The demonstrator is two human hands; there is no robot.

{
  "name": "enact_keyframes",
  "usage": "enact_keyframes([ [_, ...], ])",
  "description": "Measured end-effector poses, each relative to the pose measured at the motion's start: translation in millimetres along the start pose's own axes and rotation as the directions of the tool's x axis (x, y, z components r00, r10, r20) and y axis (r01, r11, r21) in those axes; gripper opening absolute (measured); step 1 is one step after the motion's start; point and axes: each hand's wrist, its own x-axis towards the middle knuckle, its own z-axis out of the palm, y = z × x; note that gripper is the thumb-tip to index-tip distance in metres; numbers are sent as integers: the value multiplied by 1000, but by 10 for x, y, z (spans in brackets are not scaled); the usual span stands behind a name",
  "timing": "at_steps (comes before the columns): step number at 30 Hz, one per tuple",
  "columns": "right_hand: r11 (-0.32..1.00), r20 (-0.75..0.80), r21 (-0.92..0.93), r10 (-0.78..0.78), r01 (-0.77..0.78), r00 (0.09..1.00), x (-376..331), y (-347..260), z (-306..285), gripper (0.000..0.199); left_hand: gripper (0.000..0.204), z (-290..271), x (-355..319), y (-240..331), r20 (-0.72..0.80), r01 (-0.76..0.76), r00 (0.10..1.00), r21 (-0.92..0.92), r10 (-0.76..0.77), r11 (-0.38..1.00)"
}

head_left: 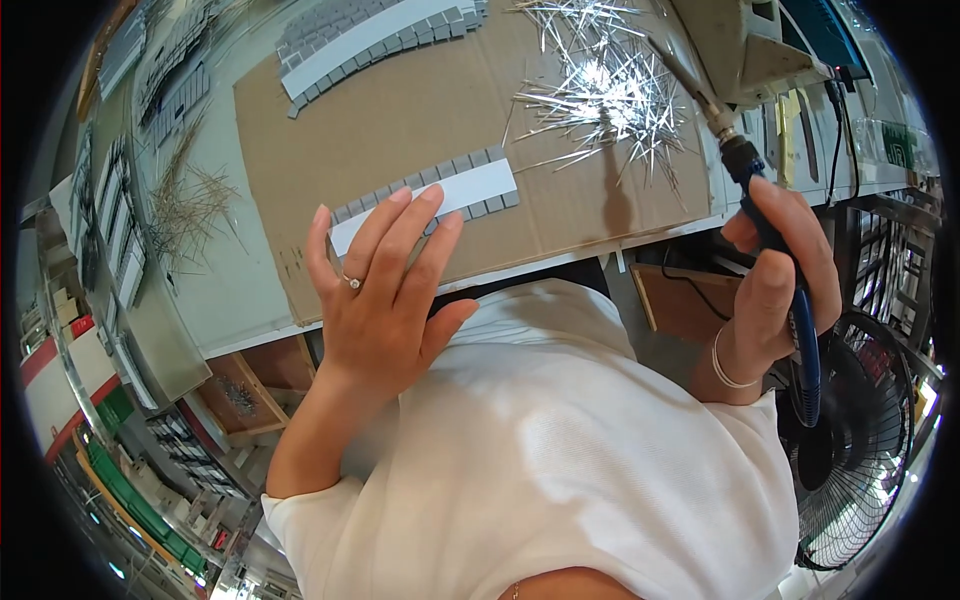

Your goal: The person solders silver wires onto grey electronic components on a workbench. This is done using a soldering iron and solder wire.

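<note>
Cardboard [420, 110] covers the counter [225, 275], likely as a working mat, and on it lies a white strip [430, 200] edged with small grey blocks, close to the near edge within easy reach. The left hand [385, 290] hovers flat over the strip's left end, fingers [400, 235] spread and straight, gripping nothing; whether the tips touch the strip cannot be told. The right hand [775, 280] is closed around a blue-handled soldering iron [790, 300], held like a pen, tip pointing up and away towards a heap of thin metal pins [600, 85], clear of the strip.
</note>
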Motion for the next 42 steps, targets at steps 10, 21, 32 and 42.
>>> enact_keyframes([
  [10, 784, 23, 584, 245, -212, 969, -119, 34, 137, 54, 50, 92, 364, 258, -129, 3, 992, 83, 8, 997],
  [21, 835, 26, 487, 277, -254, 960, -182, 129, 111, 72, 51, 52, 558, 318, -67, 56, 996, -82, -61, 995],
  [32, 962, 19, 272, 28, -32, 999, -81, 135, 49, 39, 42, 121, 247, 198, -156, 50, 987, 1, -49, 999],
  [42, 928, -113, 364, 129, -80, 985, -86, -42, 128, 24, 44, 169, 211, 191, -121, 49, 991, -35, -53, 998],
])
